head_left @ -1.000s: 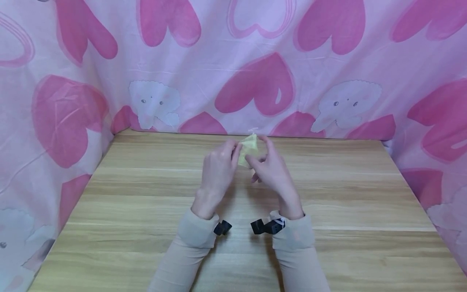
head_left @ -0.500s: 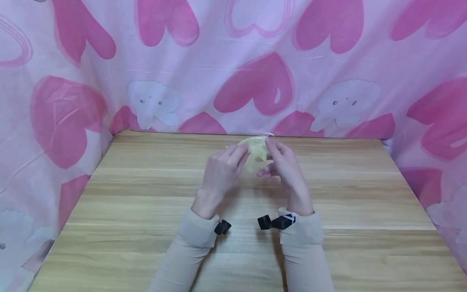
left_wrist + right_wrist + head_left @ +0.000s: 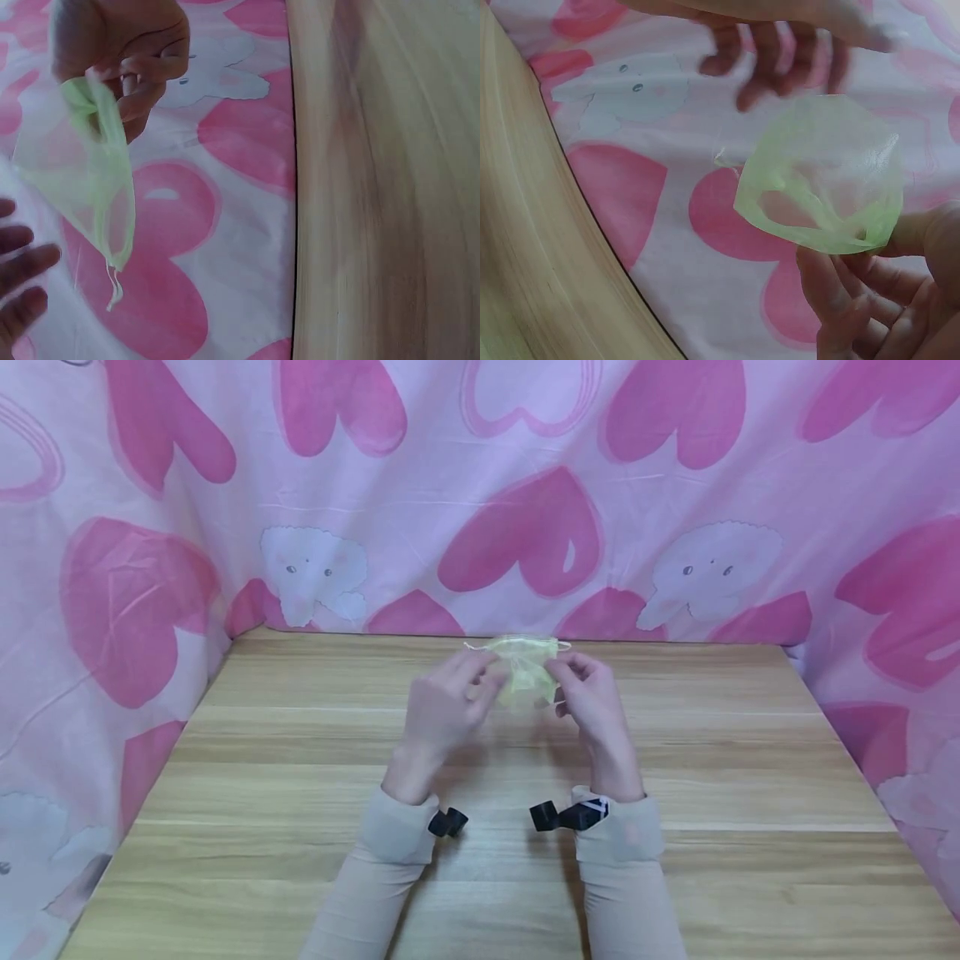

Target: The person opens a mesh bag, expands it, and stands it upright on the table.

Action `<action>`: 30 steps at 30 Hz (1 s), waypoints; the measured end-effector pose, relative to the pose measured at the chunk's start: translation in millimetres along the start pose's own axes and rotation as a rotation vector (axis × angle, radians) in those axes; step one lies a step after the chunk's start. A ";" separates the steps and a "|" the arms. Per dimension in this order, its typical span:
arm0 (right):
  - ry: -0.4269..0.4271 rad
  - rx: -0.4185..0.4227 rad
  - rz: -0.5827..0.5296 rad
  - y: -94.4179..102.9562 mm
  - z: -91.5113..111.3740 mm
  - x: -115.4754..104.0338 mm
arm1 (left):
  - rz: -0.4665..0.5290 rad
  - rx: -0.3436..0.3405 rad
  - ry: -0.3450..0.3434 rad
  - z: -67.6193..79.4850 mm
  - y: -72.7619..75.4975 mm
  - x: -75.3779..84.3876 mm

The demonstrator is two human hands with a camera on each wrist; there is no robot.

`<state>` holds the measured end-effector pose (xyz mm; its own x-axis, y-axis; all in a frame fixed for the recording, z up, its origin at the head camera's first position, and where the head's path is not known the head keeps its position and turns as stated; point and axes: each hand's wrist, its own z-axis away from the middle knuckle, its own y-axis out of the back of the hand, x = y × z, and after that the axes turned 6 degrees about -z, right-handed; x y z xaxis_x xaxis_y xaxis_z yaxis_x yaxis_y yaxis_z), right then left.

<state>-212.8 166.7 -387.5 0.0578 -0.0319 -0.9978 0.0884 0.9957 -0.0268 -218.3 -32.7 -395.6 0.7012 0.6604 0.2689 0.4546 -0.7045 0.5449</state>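
A small sheer yellow-green drawstring pouch (image 3: 527, 667) is held up above the far part of the table, with white cords sticking out on both sides of its top. My right hand (image 3: 596, 703) pinches its right edge between thumb and fingers. In the right wrist view the mouth of the pouch (image 3: 817, 176) gapes and see-through folds show inside. My left hand (image 3: 444, 706) is beside the pouch's left side. Its fingers (image 3: 26, 262) are spread and apart from the fabric in the left wrist view, and blurred in the right wrist view.
A wood-grain table (image 3: 300, 793) lies under both arms. Pink curtain (image 3: 525, 535) with hearts and white cartoon animals hangs behind the far edge and along both sides. Each cuff carries a small black camera mount (image 3: 570, 816).
My left hand has let go of the pouch and moved slightly left. My right hand has shifted right with it, and the pouch has spread wider from its earlier bunched shape.
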 end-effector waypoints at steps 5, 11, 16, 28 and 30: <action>0.107 -0.030 -0.028 0.5 -1.9 3.0 | 0.165 -0.074 0.456 0.6 8.2 -17.5; 0.221 -0.140 -0.056 -1.1 -2.7 7.4 | 0.445 -0.325 0.635 3.7 11.7 -31.7; 0.280 -0.206 0.009 -0.4 -4.9 12.5 | 0.486 -0.375 0.572 5.4 9.1 -34.6; 0.415 -0.346 0.501 3.8 -11.0 32.7 | 0.354 -0.469 0.405 23.1 0.2 -42.0; 0.408 -0.355 0.536 5.5 -11.3 38.2 | 0.345 -0.504 0.419 26.8 -3.5 -43.0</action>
<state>-221.3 172.0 -426.4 -0.3755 0.4294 -0.8214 -0.1778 0.8364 0.5185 -235.3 -65.6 -430.3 0.4445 0.5379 0.7163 -0.1317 -0.7517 0.6462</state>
